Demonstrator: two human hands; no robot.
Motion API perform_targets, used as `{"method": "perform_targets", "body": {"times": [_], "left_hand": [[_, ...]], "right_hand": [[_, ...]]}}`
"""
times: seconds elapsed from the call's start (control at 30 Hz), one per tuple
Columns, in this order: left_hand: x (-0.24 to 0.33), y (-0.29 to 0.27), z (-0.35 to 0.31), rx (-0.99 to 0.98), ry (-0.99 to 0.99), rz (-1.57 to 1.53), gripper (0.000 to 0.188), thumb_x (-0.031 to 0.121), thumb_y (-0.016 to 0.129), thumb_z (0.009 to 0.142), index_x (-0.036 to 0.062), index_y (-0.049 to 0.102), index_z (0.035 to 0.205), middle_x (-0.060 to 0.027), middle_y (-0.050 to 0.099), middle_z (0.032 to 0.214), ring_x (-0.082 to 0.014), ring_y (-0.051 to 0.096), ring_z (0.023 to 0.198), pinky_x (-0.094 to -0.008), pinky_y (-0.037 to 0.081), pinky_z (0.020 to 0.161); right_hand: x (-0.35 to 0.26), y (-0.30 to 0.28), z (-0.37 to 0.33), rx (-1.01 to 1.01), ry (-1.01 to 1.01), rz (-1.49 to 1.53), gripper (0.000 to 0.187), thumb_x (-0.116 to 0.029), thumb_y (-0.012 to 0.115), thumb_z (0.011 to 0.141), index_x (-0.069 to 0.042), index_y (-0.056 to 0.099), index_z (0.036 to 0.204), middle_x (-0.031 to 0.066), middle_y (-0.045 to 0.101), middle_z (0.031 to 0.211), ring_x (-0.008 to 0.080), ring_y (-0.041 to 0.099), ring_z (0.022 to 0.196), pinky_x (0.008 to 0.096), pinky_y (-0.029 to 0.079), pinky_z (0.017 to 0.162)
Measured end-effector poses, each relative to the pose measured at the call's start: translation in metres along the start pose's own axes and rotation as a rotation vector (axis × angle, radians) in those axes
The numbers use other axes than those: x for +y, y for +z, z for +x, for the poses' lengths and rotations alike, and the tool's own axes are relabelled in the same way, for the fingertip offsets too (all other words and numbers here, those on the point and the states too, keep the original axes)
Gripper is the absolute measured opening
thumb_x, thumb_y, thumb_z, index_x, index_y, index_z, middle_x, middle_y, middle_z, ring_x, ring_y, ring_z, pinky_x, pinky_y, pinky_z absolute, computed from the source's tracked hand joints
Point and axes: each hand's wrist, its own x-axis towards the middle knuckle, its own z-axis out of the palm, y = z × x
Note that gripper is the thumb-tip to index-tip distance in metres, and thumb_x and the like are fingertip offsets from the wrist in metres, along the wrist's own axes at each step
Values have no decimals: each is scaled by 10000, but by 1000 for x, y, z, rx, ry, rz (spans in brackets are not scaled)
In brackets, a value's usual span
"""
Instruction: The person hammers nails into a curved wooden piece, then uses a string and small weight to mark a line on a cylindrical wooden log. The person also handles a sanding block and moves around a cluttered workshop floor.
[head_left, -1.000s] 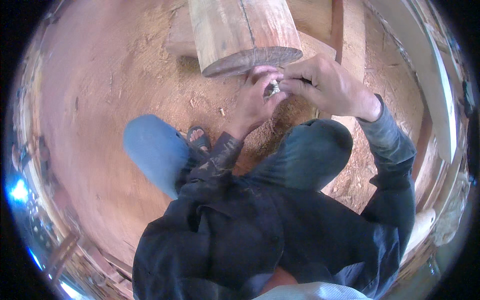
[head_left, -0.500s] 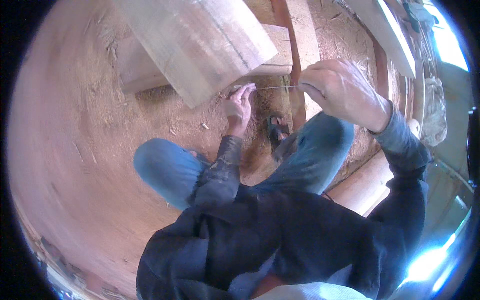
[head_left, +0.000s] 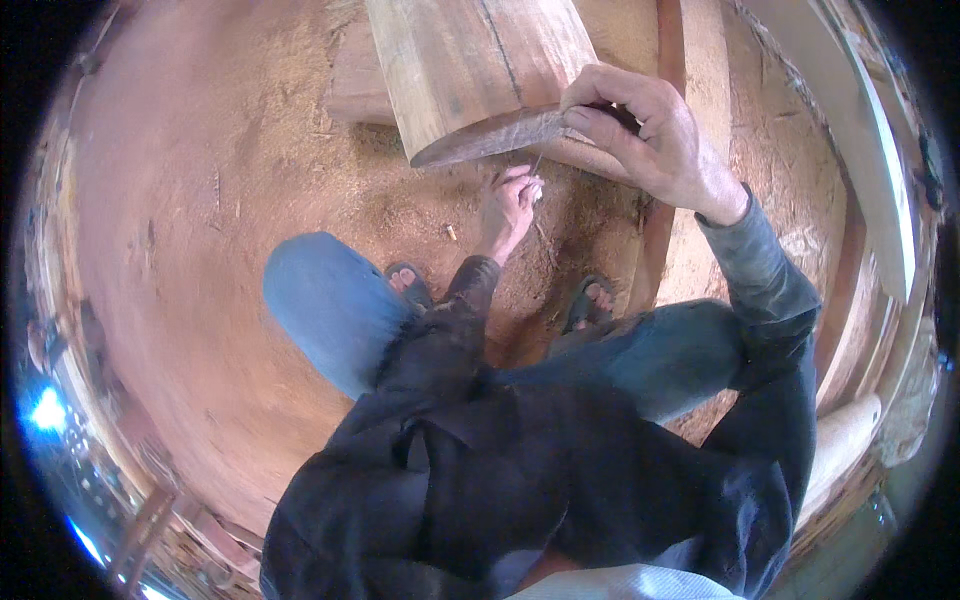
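A thick log (head_left: 490, 60) with a dark line along its top lies ahead of me, its cut end (head_left: 490, 137) facing me. My right hand (head_left: 645, 130) is closed, thumb against curled fingers, at the upper right edge of that end. Below the end, my left hand (head_left: 512, 205) is closed in a pinch near a small pale piece I cannot make out. A short stretch of thin string (head_left: 538, 162) shows between the hands, running steeply up from the left fingers. Its upper part is hidden by my right hand and the log.
Another timber (head_left: 362, 75) lies crosswise under the log. To the right are a long squared beam (head_left: 690, 200) and a pale plank (head_left: 850, 120). Sawdust covers the floor (head_left: 200, 300), with a small pale stub (head_left: 451, 232) on it. My sandalled feet are close below the log.
My right hand has moved up to the log's end. The string, earlier stretched level between my hands, now shows only as a short steep piece. My view has shifted, showing the cut end.
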Motion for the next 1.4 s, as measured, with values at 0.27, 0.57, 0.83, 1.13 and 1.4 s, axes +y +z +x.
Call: {"method": "perform_targets", "body": {"times": [0.27,0.57,0.83,1.13,1.4], "left_hand": [[-45,26,8,155,35,-17,142,164,678,971,112,799,1024,-102,732,1184,-256,686,1097,-363,540,943],[-47,29,15,103,-47,-42,224,180,750,908,113,733,1121,-117,734,1106,-305,703,998,-394,544,886],[-66,33,19,214,51,58,445,256,831,840,75,675,1216,-110,737,1151,-288,704,1051,-406,540,922],[-74,31,21,226,55,118,485,268,835,836,93,641,1246,-124,726,1142,-301,695,1068,-424,539,925],[-64,23,16,157,47,73,481,280,838,821,100,661,1231,-122,726,1155,-313,691,1065,-417,529,956]], "right_hand": [[-5,-3,7,27,-115,98,186,-178,651,1029,8,653,1042,27,610,857,95,548,842,283,470,799],[5,16,6,169,71,674,213,-244,677,1028,-37,710,993,-27,650,839,51,569,744,231,475,692],[41,31,2,117,43,732,202,-249,694,1017,-50,719,992,-22,690,919,70,611,875,262,494,831],[45,35,3,154,5,764,198,-232,684,1021,-43,743,1009,16,739,969,91,651,917,270,513,873],[44,36,2,138,-41,756,183,-214,695,1008,-41,755,994,22,748,957,99,663,924,281,516,882]]}}
